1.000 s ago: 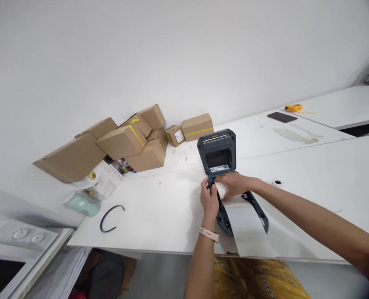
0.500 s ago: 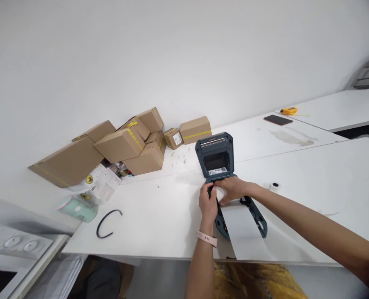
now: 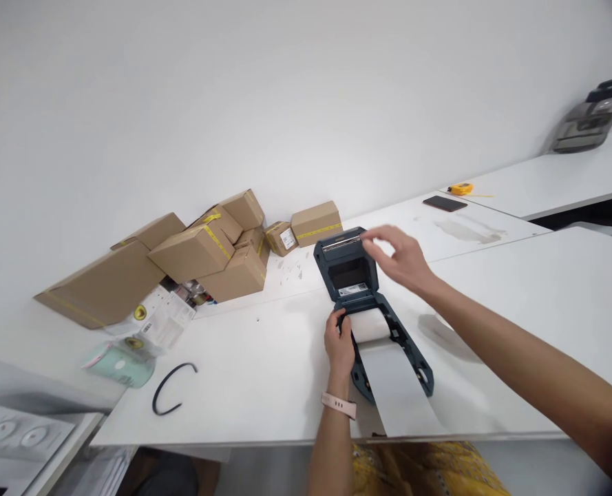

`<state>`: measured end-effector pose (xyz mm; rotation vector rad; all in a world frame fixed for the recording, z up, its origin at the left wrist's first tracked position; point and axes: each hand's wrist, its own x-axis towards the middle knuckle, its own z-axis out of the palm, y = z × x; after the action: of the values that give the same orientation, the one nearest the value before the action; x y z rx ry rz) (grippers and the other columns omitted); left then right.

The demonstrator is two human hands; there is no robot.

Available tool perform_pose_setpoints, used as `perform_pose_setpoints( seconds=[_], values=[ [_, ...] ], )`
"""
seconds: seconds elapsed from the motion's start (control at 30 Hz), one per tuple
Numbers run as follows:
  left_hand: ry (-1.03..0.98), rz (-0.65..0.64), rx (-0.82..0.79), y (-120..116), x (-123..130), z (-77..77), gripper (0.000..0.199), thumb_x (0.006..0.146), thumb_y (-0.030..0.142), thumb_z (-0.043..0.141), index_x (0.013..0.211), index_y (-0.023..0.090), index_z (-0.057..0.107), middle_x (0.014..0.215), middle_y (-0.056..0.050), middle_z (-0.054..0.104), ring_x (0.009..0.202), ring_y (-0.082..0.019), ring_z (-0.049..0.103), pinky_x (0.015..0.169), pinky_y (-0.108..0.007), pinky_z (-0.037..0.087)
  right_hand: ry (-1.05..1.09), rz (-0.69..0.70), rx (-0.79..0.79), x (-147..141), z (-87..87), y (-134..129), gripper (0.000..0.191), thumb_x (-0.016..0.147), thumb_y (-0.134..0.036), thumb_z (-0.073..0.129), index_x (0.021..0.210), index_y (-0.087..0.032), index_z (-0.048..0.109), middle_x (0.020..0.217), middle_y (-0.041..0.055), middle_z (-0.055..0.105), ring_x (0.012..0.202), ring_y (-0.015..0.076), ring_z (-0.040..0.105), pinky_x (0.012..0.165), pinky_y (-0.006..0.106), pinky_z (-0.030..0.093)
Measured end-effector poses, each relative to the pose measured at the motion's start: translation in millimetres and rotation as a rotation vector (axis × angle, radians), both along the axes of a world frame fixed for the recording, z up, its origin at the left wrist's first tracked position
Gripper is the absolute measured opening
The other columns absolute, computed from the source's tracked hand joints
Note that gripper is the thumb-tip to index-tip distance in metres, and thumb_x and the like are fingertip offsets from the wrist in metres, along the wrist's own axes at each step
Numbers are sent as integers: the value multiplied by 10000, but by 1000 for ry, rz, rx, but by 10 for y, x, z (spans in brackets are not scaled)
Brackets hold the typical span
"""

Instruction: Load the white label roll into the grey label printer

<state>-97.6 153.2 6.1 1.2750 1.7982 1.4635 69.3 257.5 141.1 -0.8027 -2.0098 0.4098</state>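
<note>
A dark blue-grey label printer [image 3: 406, 320] lies on the white table with its lid [image 3: 326, 272] raised. Inside sits a white paper roll [image 3: 370, 325], and a wide strip of paper [image 3: 398, 386] runs from it toward the table's front edge. My left hand [image 3: 339, 343] is closed round the left side of the printer body, fingertips over its rim beside the roll. At the upper right corner of the lid is my right hand [image 3: 401, 258], fingers and thumb apart and curved; whether the fingertips touch the lid I cannot tell.
Cardboard boxes [image 3: 192, 251] are piled at the back left. Nearer lie a black headband [image 3: 164, 389] and a mint-green pack [image 3: 124, 365]. Toward the back right are a phone [image 3: 444, 203], a yellow tape measure [image 3: 460, 189] and a large bottle [image 3: 587, 124].
My right hand has left the paper roll and moved up to the lid's corner, uncovering the roll. My left hand stays at the printer's left side. The view has shifted slightly.
</note>
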Motion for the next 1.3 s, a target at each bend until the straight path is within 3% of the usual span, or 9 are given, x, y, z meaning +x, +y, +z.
perform_pose_setpoints(
  seconds=[0.07, 0.23, 0.33, 0.43, 0.53, 0.6, 0.83, 1.13, 1.3],
  values=[
    [5, -5, -3, 10, 1, 26, 322, 955, 382, 498, 1182, 220, 659, 1302, -102, 686, 1237, -248, 610, 1068, -389, 455, 214, -111, 64, -22, 229, 163, 444, 991, -545, 435, 1239, -252, 658, 1315, 100, 666, 1286, 297, 552, 1128, 485, 392],
    [33, 16, -42, -88, 50, 133, 362, 931, 375, 515, 1240, 225, 632, 1379, -114, 643, 1271, -258, 591, 1086, -386, 439, 178, 51, -244, -217, 410, 505, 670, 1001, -672, 266, 1368, -212, 587, 1466, 109, 577, 1369, 290, 500, 1161, 493, 358],
    [-76, 186, -19, -480, 164, 52, 492, 926, 471, 529, 1354, 230, 511, 1430, -144, 574, 1206, -256, 617, 945, -353, 521, 178, 81, -254, -197, 310, 380, 690, 998, -695, 248, 1266, -207, 656, 1321, 102, 668, 1238, 277, 595, 1103, 463, 427],
    [-147, 484, 74, -1077, 357, -207, 470, 917, 652, 483, 1120, 236, 559, 1086, -105, 667, 980, -231, 648, 860, -342, 530, 163, 130, -141, -15, 129, 2, 552, 1021, -618, 319, 1266, -255, 654, 1325, 78, 648, 1268, 268, 566, 1132, 465, 403],
    [-366, 313, -115, -1533, 590, -445, 598, 837, 822, 446, 906, 238, 556, 708, -14, 561, 567, -156, 528, 547, -291, 471, 119, 180, -66, 225, -157, -462, 430, 1057, -474, 331, 1366, -340, 600, 1497, 39, 526, 1411, 253, 452, 1202, 472, 336],
    [-557, 156, -251, -1646, 731, -486, 720, 739, 912, 458, 931, 228, 580, 720, -21, 567, 521, -147, 515, 425, -264, 397, 97, 199, -46, 361, -394, -734, 423, 1053, -417, 368, 1437, -383, 544, 1579, 14, 443, 1464, 260, 395, 1222, 486, 321],
    [-731, -36, -402, -1510, 963, -370, 795, 547, 862, 718, 913, 162, 637, 774, -42, 655, 509, -93, 519, 401, -200, 326, 70, 171, -54, 534, -1124, -1243, 422, 1025, -353, 421, 1415, -375, 583, 1568, 12, 480, 1492, 292, 364, 1207, 555, 350],
    [-706, -197, -427, -1604, 1048, -433, 767, 596, 878, 671, 757, 131, 736, 663, -44, 622, 462, -78, 456, 442, -226, 307, 269, 29, -29, 398, -1343, -1345, 318, 1006, -276, 471, 1240, -353, 672, 1191, 51, 734, 1261, 298, 589, 1040, 543, 490],
    [-691, -223, -498, -1642, 1029, -380, 667, 632, 803, 705, 740, 147, 746, 696, -65, 659, 498, -96, 488, 478, -234, 361, 401, -89, -312, 316, -1437, -1413, 408, 962, -402, 575, 1369, -388, 548, 1249, 65, 686, 1259, 312, 573, 1083, 559, 459]
  ],
)
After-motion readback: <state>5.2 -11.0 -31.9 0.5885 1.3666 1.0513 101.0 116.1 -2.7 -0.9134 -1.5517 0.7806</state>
